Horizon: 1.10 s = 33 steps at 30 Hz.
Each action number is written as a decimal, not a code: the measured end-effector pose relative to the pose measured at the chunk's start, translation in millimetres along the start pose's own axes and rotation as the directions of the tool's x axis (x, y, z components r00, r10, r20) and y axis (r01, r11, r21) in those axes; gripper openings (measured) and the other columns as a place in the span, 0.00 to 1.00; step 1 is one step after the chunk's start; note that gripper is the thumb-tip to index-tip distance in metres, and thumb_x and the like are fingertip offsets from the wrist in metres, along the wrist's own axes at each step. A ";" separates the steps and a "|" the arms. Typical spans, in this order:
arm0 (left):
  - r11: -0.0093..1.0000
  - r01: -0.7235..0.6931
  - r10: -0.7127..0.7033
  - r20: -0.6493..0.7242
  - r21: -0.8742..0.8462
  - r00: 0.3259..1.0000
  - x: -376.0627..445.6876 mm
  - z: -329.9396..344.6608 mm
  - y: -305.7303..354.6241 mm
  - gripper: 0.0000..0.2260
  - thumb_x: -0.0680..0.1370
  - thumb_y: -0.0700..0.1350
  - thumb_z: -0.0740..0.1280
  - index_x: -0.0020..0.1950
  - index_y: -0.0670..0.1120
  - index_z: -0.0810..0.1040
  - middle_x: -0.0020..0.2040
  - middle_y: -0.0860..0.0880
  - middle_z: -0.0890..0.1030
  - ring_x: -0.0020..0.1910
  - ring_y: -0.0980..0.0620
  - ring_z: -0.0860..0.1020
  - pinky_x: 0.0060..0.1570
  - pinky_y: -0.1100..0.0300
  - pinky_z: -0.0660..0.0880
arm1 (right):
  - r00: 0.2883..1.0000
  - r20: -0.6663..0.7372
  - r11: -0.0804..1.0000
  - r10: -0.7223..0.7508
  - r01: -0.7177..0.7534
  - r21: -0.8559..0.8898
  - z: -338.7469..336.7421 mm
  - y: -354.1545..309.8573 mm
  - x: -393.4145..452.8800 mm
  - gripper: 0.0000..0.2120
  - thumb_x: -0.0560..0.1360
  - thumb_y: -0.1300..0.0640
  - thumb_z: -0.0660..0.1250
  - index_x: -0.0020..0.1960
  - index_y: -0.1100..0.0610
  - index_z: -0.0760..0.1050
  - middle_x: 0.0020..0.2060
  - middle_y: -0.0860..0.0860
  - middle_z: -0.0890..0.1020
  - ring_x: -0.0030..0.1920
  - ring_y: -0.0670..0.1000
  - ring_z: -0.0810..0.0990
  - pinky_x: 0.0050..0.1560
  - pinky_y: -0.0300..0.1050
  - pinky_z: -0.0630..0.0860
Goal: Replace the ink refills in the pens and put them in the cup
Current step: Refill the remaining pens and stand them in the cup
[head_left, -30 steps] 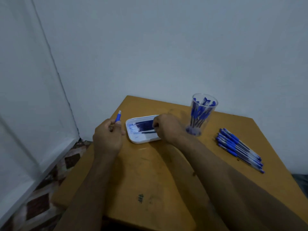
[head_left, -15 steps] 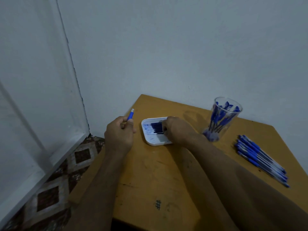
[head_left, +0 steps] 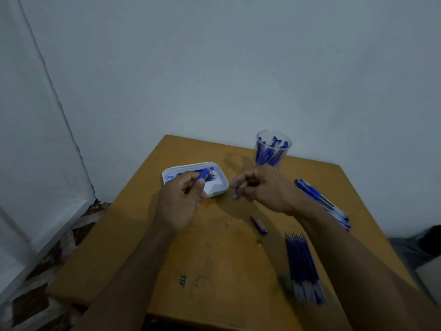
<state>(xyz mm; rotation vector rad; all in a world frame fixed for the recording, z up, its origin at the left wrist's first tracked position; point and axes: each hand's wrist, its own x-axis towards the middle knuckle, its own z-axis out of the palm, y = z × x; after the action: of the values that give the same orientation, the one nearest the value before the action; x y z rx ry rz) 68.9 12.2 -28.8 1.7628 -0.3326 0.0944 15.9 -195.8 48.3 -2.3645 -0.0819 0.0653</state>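
Your left hand is curled around a blue pen, whose blue end projects above the fingers, over the near edge of the white tray. The tray sits toward the far left corner of the table and holds a loose lot of dark blue refills. Your right hand hangs above the table just right of the tray, fingers curled inward with the tips drawn together; the blur hides whether they pinch a refill, so you cannot tell its contents. The clear cup stands upright near the far edge, behind your right hand, with several blue pens inside it. A row of capped pens lies along the right edge, partly hidden by your right forearm. A single small blue pen part lies alone toward the middle of the table. A bundle of refills lies side by side toward the near right corner, tips pointing to the far edge. A small dark mark shows on the tabletop near the near edge.
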 end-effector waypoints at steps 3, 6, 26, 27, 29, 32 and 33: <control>1.000 -0.017 0.018 0.076 -0.018 0.997 -12.3 19.4 5.5 0.07 0.83 0.46 0.65 0.60 0.49 0.80 0.38 0.50 0.84 0.32 0.57 0.78 0.36 0.57 0.77 | 0.989 -0.140 0.979 0.035 -0.006 0.202 -4.4 17.0 -26.2 0.06 0.78 0.68 0.69 0.49 0.59 0.82 0.42 0.54 0.86 0.40 0.45 0.84 0.39 0.34 0.78; 0.998 -0.057 0.060 0.170 -0.024 0.984 -24.8 37.5 9.4 0.06 0.83 0.46 0.65 0.56 0.52 0.81 0.38 0.48 0.84 0.33 0.50 0.77 0.37 0.47 0.77 | 0.943 -0.324 0.948 0.073 0.035 0.315 -3.7 32.5 -47.1 0.04 0.79 0.62 0.71 0.48 0.58 0.84 0.40 0.49 0.87 0.30 0.40 0.75 0.30 0.32 0.70; 0.991 -0.132 0.127 0.412 -0.015 0.902 -58.8 80.6 13.0 0.07 0.83 0.46 0.66 0.57 0.53 0.82 0.36 0.51 0.83 0.30 0.62 0.77 0.34 0.68 0.72 | 0.821 -0.509 0.730 0.257 0.180 0.660 9.5 49.0 -94.3 0.11 0.87 0.55 0.54 0.57 0.63 0.66 0.40 0.63 0.86 0.38 0.66 0.85 0.35 0.55 0.84; 0.991 -0.134 0.127 0.417 -0.011 0.900 -59.3 80.6 13.5 0.07 0.83 0.46 0.66 0.57 0.54 0.82 0.36 0.51 0.83 0.31 0.62 0.77 0.34 0.68 0.72 | 0.823 -0.514 0.737 0.244 0.187 0.649 10.5 48.8 -94.2 0.11 0.87 0.55 0.54 0.57 0.63 0.66 0.40 0.62 0.86 0.38 0.65 0.86 0.36 0.55 0.84; 0.991 -0.136 0.124 0.424 -0.003 0.897 -59.3 80.8 13.9 0.08 0.82 0.46 0.66 0.59 0.54 0.82 0.37 0.51 0.84 0.31 0.62 0.77 0.34 0.67 0.73 | 0.828 -0.520 0.758 0.212 0.196 0.622 12.1 49.3 -93.9 0.11 0.87 0.55 0.53 0.57 0.63 0.66 0.40 0.62 0.86 0.38 0.64 0.86 0.36 0.56 0.84; 0.992 -0.129 0.115 0.422 0.004 0.899 -59.1 80.6 14.1 0.09 0.82 0.46 0.66 0.61 0.52 0.82 0.37 0.52 0.84 0.32 0.62 0.77 0.34 0.67 0.73 | 0.831 -0.519 0.766 0.198 0.199 0.611 13.3 50.2 -93.4 0.10 0.87 0.55 0.53 0.57 0.63 0.66 0.41 0.62 0.86 0.39 0.63 0.86 0.36 0.54 0.85; 0.992 -0.125 0.112 0.425 0.002 0.898 -59.3 80.6 14.3 0.09 0.82 0.46 0.66 0.61 0.52 0.82 0.37 0.52 0.83 0.32 0.62 0.77 0.34 0.68 0.73 | 0.832 -0.518 0.767 0.198 0.197 0.610 13.4 50.7 -93.0 0.10 0.87 0.55 0.53 0.57 0.63 0.66 0.41 0.62 0.86 0.39 0.63 0.87 0.36 0.54 0.85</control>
<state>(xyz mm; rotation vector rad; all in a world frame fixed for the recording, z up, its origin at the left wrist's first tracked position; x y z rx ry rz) -1.0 -58.3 -47.5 1.7833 -0.7594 -0.2039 -75.7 -230.0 5.4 -1.5954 0.2029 -0.5290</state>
